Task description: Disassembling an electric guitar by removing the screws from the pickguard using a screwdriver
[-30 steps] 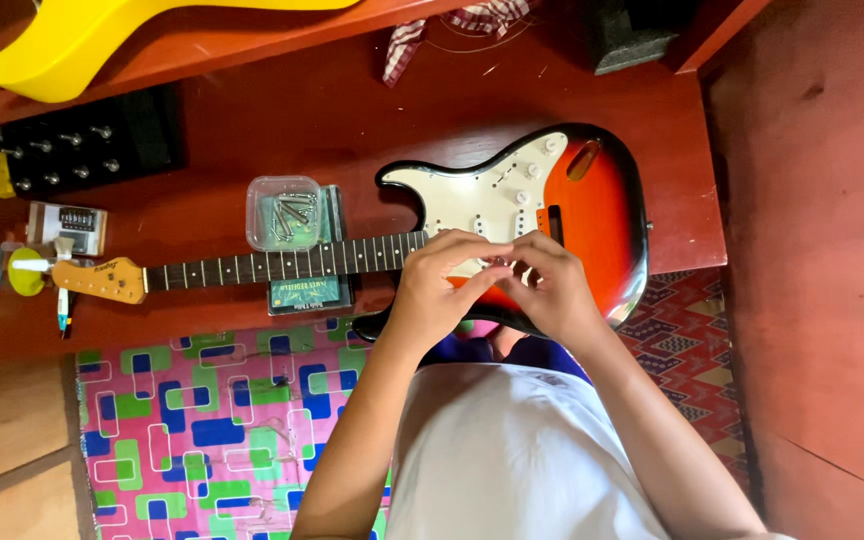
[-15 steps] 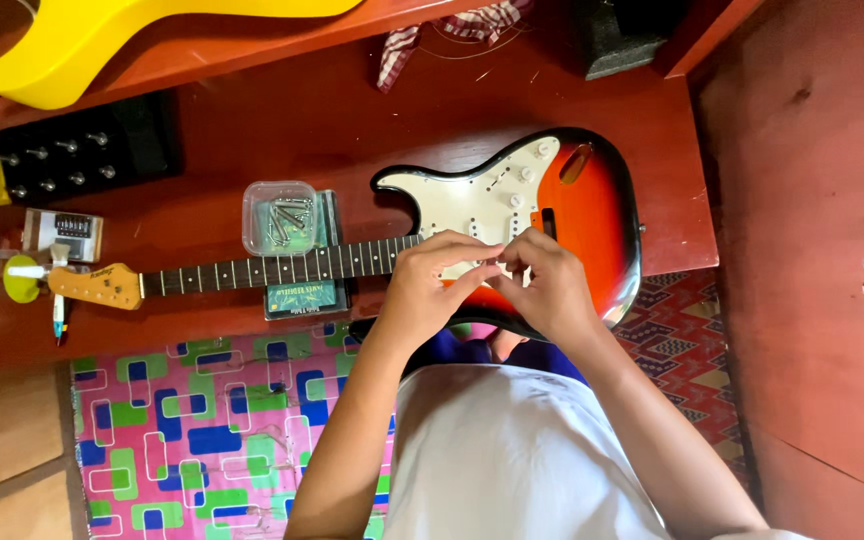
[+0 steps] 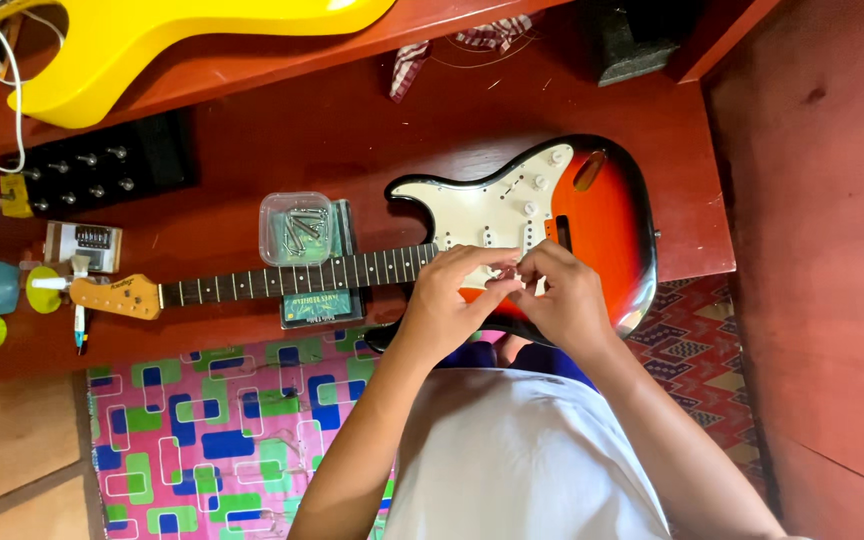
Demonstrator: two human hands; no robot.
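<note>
Guitar repair wkshop, red bench [image 3: 372, 130], sunburst elec guitar [image 3: 602, 215], yellow guitar body [image 3: 182, 40], screw tub [image 3: 295, 228]

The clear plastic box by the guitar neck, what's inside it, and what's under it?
The clear plastic box holds small metal screws or pins; their exact kind is too small to tell. It sits partly on a green packet, which runs under the guitar neck. The rest below is covered.

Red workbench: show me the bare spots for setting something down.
Red workbench: bare wood lies between the yellow guitar body and the sunburst electric guitar, above the clear plastic screw box. The left end is crowded around the black tuner strip and white packet.
</note>
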